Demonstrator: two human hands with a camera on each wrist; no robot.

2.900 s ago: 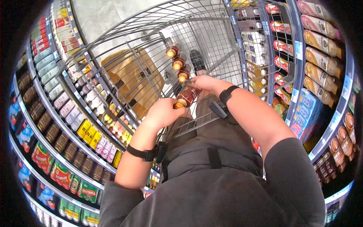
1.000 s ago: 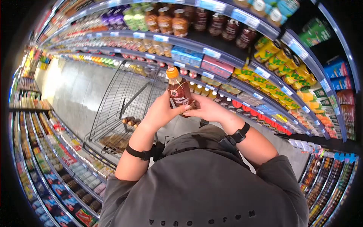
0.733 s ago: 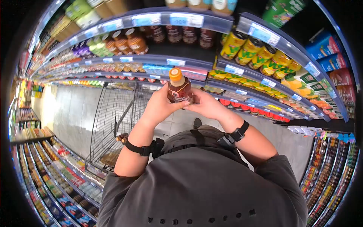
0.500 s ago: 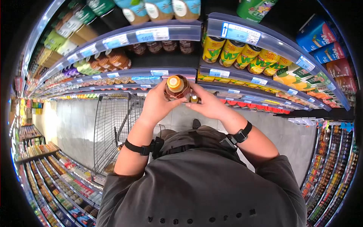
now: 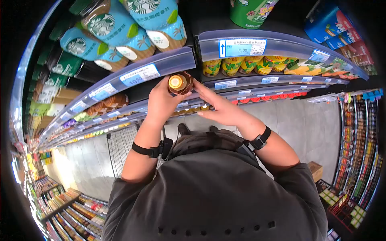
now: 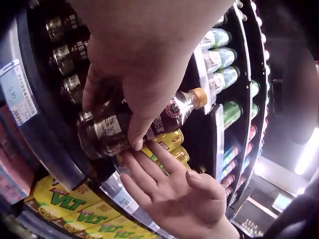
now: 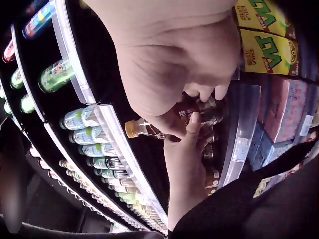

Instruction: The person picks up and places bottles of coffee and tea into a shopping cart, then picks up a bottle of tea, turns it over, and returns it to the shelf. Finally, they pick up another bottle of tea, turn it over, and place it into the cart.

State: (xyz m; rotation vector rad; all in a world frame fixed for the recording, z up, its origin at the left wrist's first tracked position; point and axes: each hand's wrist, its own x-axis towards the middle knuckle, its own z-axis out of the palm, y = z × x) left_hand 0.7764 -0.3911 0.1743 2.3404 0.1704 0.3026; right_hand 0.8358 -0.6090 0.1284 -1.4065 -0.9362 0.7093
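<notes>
A bottle of dark red-brown drink [image 5: 177,83] with an orange cap is at the edge of a shelf, its cap facing the head camera. My left hand [image 5: 161,102] grips it round the side, thumb across the front. Beside it, my right hand [image 5: 225,110] has straight fingers, with fingertips right at the bottle. The left wrist view shows that palm turned toward the bottle [image 6: 107,132], below the left thumb. Several similar dark bottles [image 6: 72,55] stand in a row on the same shelf, close to the held one.
Blue-labelled coffee bottles [image 5: 108,28] stand on the shelf above, behind a price rail [image 5: 138,76]. Yellow cans [image 5: 231,66] are in the bay to the right. A wire shopping cart [image 5: 124,146] stands at lower left on the grey floor [image 5: 297,124].
The bottle has come up out of the cart and over to the shelf. The cart now lies lower left in view. My right fingers have straightened from holding the bottle; the left still grips it.
</notes>
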